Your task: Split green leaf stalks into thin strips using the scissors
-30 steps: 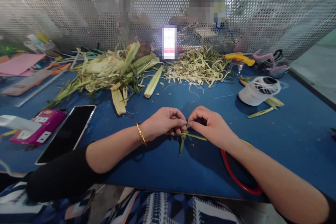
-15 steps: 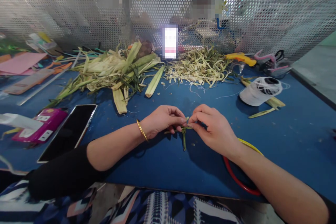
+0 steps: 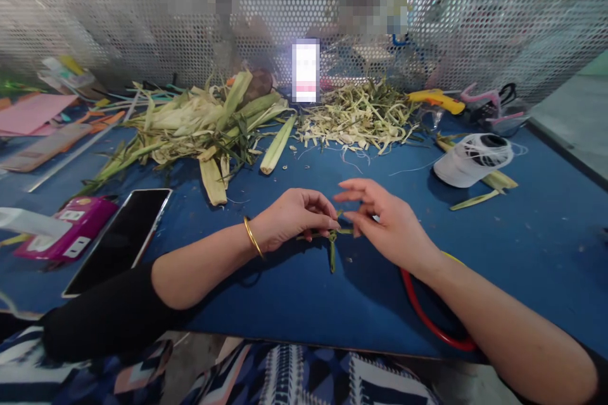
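My left hand [image 3: 304, 218], with a gold bangle at its wrist, pinches a small cross-shaped piece of knotted green corn husk strips [image 3: 333, 247] just above the blue table. One strip end hangs down and another points right; the part under my fingertips is hidden. My right hand [image 3: 377, 218] is beside it on the right, its index finger stretched out and its thumb apart. A small pale spot shows between its fingers, too small to make out.
Corn husks [image 3: 190, 130] lie heaped at the back left, with trimmed scraps [image 3: 361, 117] to their right. A white thread cone [image 3: 468, 161] lies at the right, near a yellow glue gun [image 3: 437, 101]. A dark phone [image 3: 121, 237], a magenta box [image 3: 76, 228] and a red ring [image 3: 427, 319] are nearer.
My right hand has let go of the husk piece and drawn slightly right, its fingers spreading. The left hand keeps its pinch in nearly the same place.
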A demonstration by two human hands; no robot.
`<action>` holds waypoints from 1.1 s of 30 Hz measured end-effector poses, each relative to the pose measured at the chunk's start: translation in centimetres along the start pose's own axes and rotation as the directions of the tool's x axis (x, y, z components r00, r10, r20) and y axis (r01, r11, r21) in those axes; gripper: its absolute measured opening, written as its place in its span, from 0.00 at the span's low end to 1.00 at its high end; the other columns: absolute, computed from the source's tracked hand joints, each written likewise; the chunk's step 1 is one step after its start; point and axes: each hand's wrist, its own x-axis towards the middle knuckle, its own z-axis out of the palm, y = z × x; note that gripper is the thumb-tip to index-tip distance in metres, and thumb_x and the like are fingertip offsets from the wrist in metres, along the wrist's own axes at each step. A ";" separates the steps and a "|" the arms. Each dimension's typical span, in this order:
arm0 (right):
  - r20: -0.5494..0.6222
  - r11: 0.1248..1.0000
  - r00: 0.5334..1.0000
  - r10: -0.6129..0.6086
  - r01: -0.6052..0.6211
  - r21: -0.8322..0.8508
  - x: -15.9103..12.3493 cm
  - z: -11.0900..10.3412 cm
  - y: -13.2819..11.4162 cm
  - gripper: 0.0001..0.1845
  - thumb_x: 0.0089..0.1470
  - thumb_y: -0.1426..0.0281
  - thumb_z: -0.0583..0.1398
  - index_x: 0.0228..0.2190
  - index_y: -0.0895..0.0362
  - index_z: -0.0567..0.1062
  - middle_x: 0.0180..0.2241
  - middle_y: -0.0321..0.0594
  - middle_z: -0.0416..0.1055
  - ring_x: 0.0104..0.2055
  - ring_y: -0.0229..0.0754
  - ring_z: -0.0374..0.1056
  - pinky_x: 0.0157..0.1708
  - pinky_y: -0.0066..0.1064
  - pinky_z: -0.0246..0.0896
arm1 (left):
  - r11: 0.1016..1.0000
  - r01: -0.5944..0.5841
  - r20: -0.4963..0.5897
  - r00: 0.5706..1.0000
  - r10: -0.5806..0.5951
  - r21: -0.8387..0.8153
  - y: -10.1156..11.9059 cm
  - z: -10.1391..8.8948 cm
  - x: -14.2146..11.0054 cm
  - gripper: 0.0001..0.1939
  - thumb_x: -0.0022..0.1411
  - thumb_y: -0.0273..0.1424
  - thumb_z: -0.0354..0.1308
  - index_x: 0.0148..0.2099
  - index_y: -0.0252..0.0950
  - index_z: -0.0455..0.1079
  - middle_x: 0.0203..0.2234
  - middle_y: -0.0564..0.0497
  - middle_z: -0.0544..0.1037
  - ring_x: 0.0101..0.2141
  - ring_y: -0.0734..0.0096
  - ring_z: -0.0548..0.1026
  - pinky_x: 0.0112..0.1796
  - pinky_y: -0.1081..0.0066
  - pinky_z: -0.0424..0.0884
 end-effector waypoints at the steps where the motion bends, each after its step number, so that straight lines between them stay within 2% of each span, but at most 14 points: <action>1: 0.044 1.000 0.999 0.012 -0.013 0.020 0.0 0.1 0.1 0.22 0.52 0.75 0.55 0.49 0.52 0.63 0.44 0.43 0.73 0.23 0.34 0.68 0.27 0.31 0.67 | 1.000 -0.006 0.003 1.000 0.006 0.007 0.0 0.0 0.0 0.06 0.48 0.27 0.64 0.30 0.33 0.70 0.19 0.55 0.73 0.22 0.78 0.70 0.19 0.79 0.62; 3: 0.095 1.000 0.995 0.016 -0.017 0.014 0.1 0.3 0.2 0.22 0.51 0.77 0.54 0.48 0.52 0.63 0.41 0.41 0.74 0.24 0.34 0.69 0.28 0.31 0.67 | 0.999 -0.017 -0.005 1.000 0.017 0.041 0.0 0.0 0.0 0.06 0.48 0.27 0.64 0.29 0.33 0.70 0.18 0.55 0.72 0.21 0.78 0.70 0.20 0.79 0.62; 7: 0.086 0.996 0.996 -0.035 0.042 -0.084 0.3 0.5 0.6 0.20 0.50 0.78 0.55 0.46 0.53 0.66 0.35 0.38 0.74 0.28 0.36 0.70 0.30 0.31 0.65 | 0.990 -0.063 -0.042 0.997 0.069 0.126 -0.1 -0.1 0.1 0.05 0.47 0.26 0.64 0.29 0.33 0.71 0.20 0.54 0.74 0.22 0.78 0.69 0.22 0.78 0.63; 10: 0.078 0.993 0.997 -0.027 0.036 -0.116 0.4 0.6 0.9 0.17 0.51 0.78 0.56 0.43 0.54 0.67 0.32 0.36 0.74 0.29 0.37 0.70 0.31 0.30 0.64 | 0.963 -0.147 -0.050 0.986 0.162 0.225 -0.2 -0.1 0.2 0.03 0.48 0.26 0.62 0.28 0.33 0.71 0.21 0.54 0.75 0.23 0.78 0.70 0.26 0.77 0.65; 12: 0.070 0.992 0.997 -0.013 0.021 -0.120 0.5 0.6 1.0 0.16 0.50 0.78 0.56 0.42 0.54 0.67 0.31 0.36 0.74 0.29 0.37 0.70 0.31 0.30 0.63 | 0.910 -0.218 -0.066 0.964 0.256 0.352 -0.3 0.0 0.2 0.01 0.49 0.25 0.60 0.29 0.34 0.72 0.23 0.54 0.76 0.25 0.76 0.72 0.29 0.76 0.66; 15: 0.060 0.994 0.998 -0.010 0.016 -0.106 0.5 0.7 1.1 0.13 0.50 0.77 0.56 0.40 0.54 0.67 0.31 0.36 0.73 0.30 0.37 0.69 0.31 0.29 0.63 | 0.772 -0.276 -0.096 0.912 0.398 0.572 -0.6 0.3 0.1 0.05 0.52 0.24 0.57 0.31 0.36 0.73 0.26 0.53 0.78 0.29 0.74 0.74 0.32 0.76 0.66; 17: 0.058 0.995 0.998 -0.024 0.029 -0.090 0.4 0.7 1.1 0.12 0.50 0.77 0.56 0.39 0.54 0.67 0.31 0.36 0.73 0.30 0.37 0.70 0.31 0.29 0.63 | 0.643 -0.277 -0.088 0.876 0.475 0.714 -1.0 0.4 0.0 0.06 0.55 0.25 0.55 0.33 0.37 0.73 0.28 0.53 0.78 0.30 0.73 0.74 0.33 0.75 0.65; 20: 0.055 0.997 0.998 -0.038 0.042 -0.072 0.3 0.7 1.2 0.11 0.50 0.76 0.56 0.37 0.54 0.68 0.30 0.36 0.74 0.31 0.37 0.70 0.31 0.29 0.64 | 0.415 -0.263 -0.009 0.836 0.548 0.871 -1.6 0.5 0.1 0.08 0.60 0.29 0.52 0.35 0.39 0.74 0.27 0.51 0.78 0.31 0.70 0.73 0.33 0.73 0.63; 22: 0.044 0.998 0.999 -0.024 0.027 -0.060 0.3 0.8 1.4 0.10 0.51 0.76 0.56 0.37 0.55 0.68 0.30 0.36 0.74 0.30 0.38 0.70 0.31 0.30 0.64 | 0.317 -0.266 0.040 0.818 0.573 0.910 -1.9 0.4 0.2 0.11 0.62 0.31 0.50 0.34 0.39 0.74 0.27 0.50 0.78 0.31 0.69 0.73 0.33 0.72 0.62; 27: 0.032 0.999 0.999 0.020 -0.018 -0.044 0.5 0.9 1.4 0.12 0.52 0.75 0.55 0.39 0.55 0.71 0.31 0.37 0.75 0.29 0.37 0.70 0.31 0.30 0.64 | 0.280 -0.327 0.080 0.766 0.637 0.902 -1.9 0.3 0.1 0.13 0.65 0.32 0.47 0.35 0.38 0.74 0.33 0.49 0.79 0.35 0.69 0.74 0.36 0.72 0.63; 31: 0.097 0.997 0.995 -0.004 0.012 -0.083 0.7 0.8 1.0 0.10 0.52 0.75 0.55 0.34 0.55 0.74 0.31 0.37 0.75 0.28 0.37 0.68 0.31 0.30 0.62 | 0.263 -0.352 0.099 0.745 0.659 0.898 -1.6 0.4 -0.1 0.15 0.66 0.32 0.46 0.35 0.37 0.74 0.36 0.48 0.79 0.35 0.70 0.74 0.35 0.73 0.64; 33: 0.079 0.991 0.997 -0.018 0.028 -0.128 0.7 0.7 0.9 0.08 0.51 0.75 0.56 0.31 0.55 0.74 0.29 0.36 0.73 0.28 0.37 0.67 0.30 0.29 0.61 | 0.278 -0.360 0.093 0.743 0.663 0.891 -1.6 0.4 -0.1 0.14 0.66 0.32 0.47 0.35 0.38 0.74 0.36 0.48 0.79 0.35 0.71 0.74 0.35 0.74 0.64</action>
